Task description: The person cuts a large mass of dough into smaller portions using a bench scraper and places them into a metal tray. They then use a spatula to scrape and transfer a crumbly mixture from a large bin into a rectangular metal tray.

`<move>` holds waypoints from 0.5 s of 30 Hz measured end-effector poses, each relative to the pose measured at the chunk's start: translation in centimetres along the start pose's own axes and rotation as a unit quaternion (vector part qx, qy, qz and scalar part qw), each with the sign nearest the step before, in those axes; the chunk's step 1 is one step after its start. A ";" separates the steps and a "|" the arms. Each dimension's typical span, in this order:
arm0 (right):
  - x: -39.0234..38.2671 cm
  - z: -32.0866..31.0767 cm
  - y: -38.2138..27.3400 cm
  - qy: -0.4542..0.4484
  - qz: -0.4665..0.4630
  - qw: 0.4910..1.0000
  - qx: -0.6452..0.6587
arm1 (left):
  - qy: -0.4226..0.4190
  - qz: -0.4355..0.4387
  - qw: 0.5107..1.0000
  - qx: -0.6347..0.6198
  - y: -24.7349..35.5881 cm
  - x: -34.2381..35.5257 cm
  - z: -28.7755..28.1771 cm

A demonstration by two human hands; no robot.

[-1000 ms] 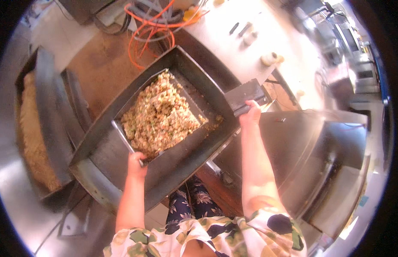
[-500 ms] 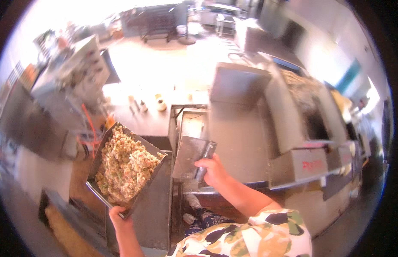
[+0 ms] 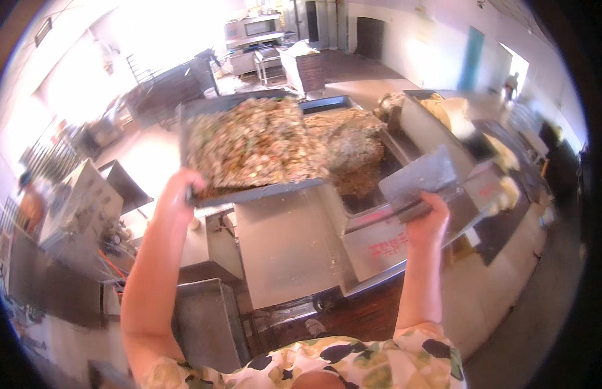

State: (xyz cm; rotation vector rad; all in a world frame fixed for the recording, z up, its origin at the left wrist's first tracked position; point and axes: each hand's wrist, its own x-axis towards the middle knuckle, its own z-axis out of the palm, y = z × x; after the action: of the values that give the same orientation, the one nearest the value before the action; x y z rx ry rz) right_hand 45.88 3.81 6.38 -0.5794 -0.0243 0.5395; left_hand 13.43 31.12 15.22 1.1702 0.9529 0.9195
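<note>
Shifted right and farther out since the earlier frame, the metal scoop pan (image 3: 268,192) now stands raised above the work surface, its chopped mixture (image 3: 255,139) heaped inside. Scraper also relocated to the right.

Far left: a pale machine with a panel of controls (image 3: 87,201). Near left: a deep rectangular metal bin (image 3: 207,318) sits below the left forearm. Left hand (image 3: 186,183) is closed around the near left corner of the scoop pan, bearing the load; the pan and mixture show motion blur.

Centre: a pale metal tray (image 3: 281,243) lies below the near edge of the scoop pan. Just right of it, a metal trough (image 3: 334,214) holds a brown crumbly mass (image 3: 356,146); the pan overlaps its left side in view, and clearance between them cannot be determined.

Right: right hand (image 3: 432,217) grips the handle of a flat metal scraper (image 3: 422,175), blade directed far, held over the trough's right side. Farther right, another metal container (image 3: 434,126) holds yellowish contents (image 3: 445,111).
</note>
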 end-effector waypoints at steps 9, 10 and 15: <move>4.0 -4.6 -5.0 0.029 -0.074 0.997 0.015 | -0.083 0.046 0.882 0.461 3.6 6.7 20.1; 4.4 -4.9 -5.1 0.031 -0.075 0.997 0.019 | -0.139 0.021 0.859 0.492 5.3 6.8 21.2; 4.5 -4.5 -5.2 0.057 -0.060 0.997 0.013 | -0.174 0.091 0.788 0.583 10.7 4.2 24.0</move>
State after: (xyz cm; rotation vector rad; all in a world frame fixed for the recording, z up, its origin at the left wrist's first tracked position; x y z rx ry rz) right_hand 52.99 0.01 4.77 -0.5777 0.0553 0.3895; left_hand 36.48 29.12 28.31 2.4149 1.1124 0.1171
